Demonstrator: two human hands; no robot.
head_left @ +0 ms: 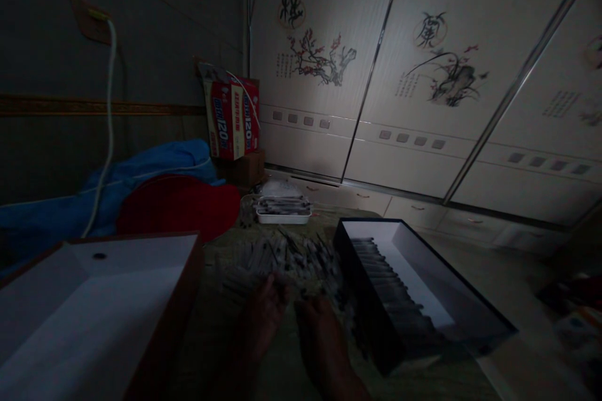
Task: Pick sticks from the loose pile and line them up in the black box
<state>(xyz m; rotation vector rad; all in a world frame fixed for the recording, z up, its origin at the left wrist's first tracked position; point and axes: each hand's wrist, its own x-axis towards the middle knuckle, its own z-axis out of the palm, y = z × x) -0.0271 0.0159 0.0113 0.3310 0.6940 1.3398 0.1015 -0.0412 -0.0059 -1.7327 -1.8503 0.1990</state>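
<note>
In deep gloom, a person's left hand (263,314) and right hand (322,332) sit apart, fingers curled, at a loose pile of slender pen-like sticks (256,257) (too dark to tell whether either hand grips one). Two open boxes hem the pile in: a brown-sided box (141,252) at left and a dark-rimmed box (426,285) at right, the latter holding a row of similar sticks (388,282). Just beyond, one white tray (283,219) carries more, right of a red cloth (179,207). Farther back, a red-and-cream carton (235,119) reads "120" on two faces; sliding doors (324,103) bear large Chinese characters above painted plants.
</note>
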